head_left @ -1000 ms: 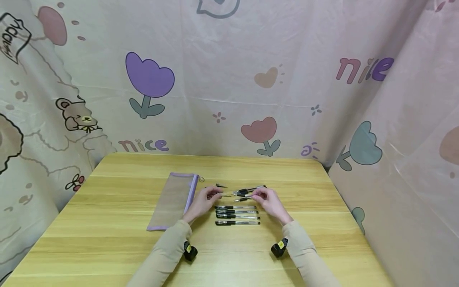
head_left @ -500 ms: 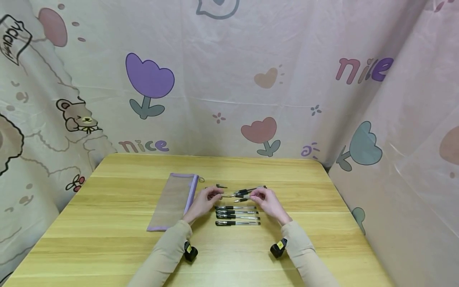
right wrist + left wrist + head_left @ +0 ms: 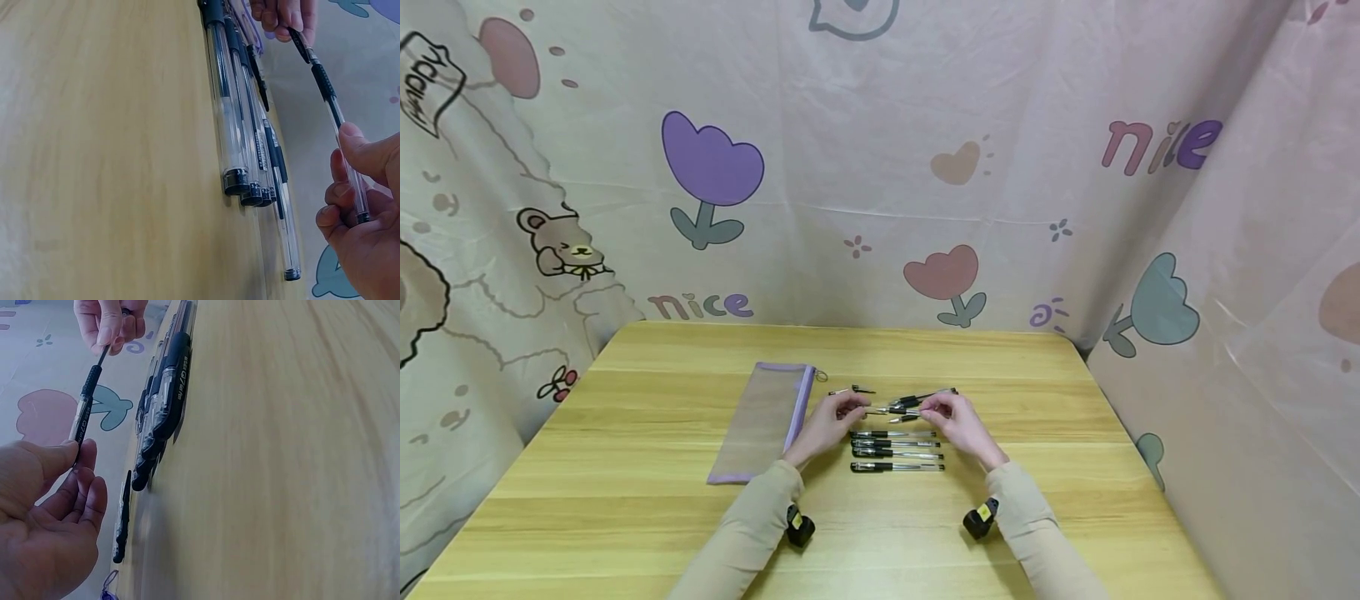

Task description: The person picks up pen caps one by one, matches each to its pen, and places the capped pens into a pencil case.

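My left hand (image 3: 826, 423) pinches a black pen cap (image 3: 82, 419) by its end between thumb and fingers. Across from it, my right hand (image 3: 964, 427) holds a clear-barrelled gel pen (image 3: 350, 165) with a black grip, its tip pointing left. In both wrist views the cap's mouth meets the pen's tip, while the black grip lies bare outside it. Below the hands, several capped gel pens (image 3: 897, 467) lie side by side. Just behind the right hand are uncapped pens (image 3: 925, 397). Loose caps (image 3: 863, 389) lie beyond the left hand.
A flat mesh zip pouch (image 3: 752, 425) with purple edging lies left of the pens, partly behind the left forearm. Everything rests on a wooden table (image 3: 625, 500). A printed curtain (image 3: 850, 167) hangs along the back and sides.
A gap between cap and pen tip one second ago has closed, and the two now meet. The right hand has moved slightly left; the left hand has shifted a little right.
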{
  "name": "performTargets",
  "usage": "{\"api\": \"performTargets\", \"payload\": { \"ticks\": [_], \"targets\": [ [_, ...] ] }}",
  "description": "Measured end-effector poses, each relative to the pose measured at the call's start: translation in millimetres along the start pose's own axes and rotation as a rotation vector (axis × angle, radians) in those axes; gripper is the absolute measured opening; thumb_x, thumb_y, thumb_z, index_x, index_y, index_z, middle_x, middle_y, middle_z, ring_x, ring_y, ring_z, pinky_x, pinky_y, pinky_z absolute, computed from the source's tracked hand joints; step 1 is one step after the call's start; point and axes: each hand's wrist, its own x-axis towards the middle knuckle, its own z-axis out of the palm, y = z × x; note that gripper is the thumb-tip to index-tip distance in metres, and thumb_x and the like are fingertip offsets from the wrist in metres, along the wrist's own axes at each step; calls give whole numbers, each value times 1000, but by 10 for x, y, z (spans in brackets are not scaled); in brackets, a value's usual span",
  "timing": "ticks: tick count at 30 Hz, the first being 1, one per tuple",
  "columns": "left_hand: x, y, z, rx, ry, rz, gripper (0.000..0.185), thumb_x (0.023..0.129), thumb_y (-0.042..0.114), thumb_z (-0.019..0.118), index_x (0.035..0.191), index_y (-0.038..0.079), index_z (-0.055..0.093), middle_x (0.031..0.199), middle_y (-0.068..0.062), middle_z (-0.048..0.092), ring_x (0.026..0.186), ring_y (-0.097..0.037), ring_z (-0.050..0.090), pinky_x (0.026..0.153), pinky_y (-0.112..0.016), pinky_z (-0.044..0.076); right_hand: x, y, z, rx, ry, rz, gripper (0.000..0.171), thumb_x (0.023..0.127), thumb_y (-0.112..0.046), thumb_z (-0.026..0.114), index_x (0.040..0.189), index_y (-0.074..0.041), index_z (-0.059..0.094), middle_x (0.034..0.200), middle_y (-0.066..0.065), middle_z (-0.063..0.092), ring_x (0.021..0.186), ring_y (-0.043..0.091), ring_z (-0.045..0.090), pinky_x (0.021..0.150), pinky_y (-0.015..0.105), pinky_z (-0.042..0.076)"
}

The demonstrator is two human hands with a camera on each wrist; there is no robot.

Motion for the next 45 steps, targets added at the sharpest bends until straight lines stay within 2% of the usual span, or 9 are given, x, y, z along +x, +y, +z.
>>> {"api": "performTargets", "payload": {
  "ticks": [7,17,26,31,35,45],
  "targets": [
    [10,-13,7,-14,-10,23,17,98,3,61,112,-3,68,104,-20,71,89,-30,67,75,-18,52,0,-18,13,-1,-10,-15,8,93,-8,69,100,-6,72,94,8,67,79,13,53,68,19,45],
    [0,-9,31,-6,-13,44,17,96,2,63,112,-2,69,105,-20,71,90,-27,67,78,-20,53,-2,-43,43,11,-26,-26,9,93,-9,68,100,-5,72,94,8,66,78,13,53,67,18,46],
    [10,-8,40,-14,1,30,17,95,3,64,110,-2,70,108,-19,70,91,-25,67,79,-20,54,-8,-64,76,5,-16,-20,8,93,-9,69,99,-6,72,92,7,66,77,12,53,66,18,46],
    [-10,-11,49,-28,17,-18,16,94,1,65,108,-2,71,116,-21,69,94,-25,68,82,-20,55,-7,-75,101,2,-22,-36,8,92,-6,69,99,-5,72,89,8,67,71,10,52,62,17,45],
    [-19,5,64,-24,42,-44,16,92,0,67,107,0,72,115,-19,70,92,-21,68,80,-18,55,-9,-85,114,0,-16,-41,7,92,-5,68,98,-5,71,86,8,67,69,9,51,60,17,43],
    [-29,-6,84,-30,71,-25,16,89,-1,69,105,1,74,114,-19,72,92,-23,70,79,-18,56,-14,-104,136,-6,-6,-46,6,92,-4,68,97,-4,71,86,9,68,69,10,51,60,17,44]
  ]
}}
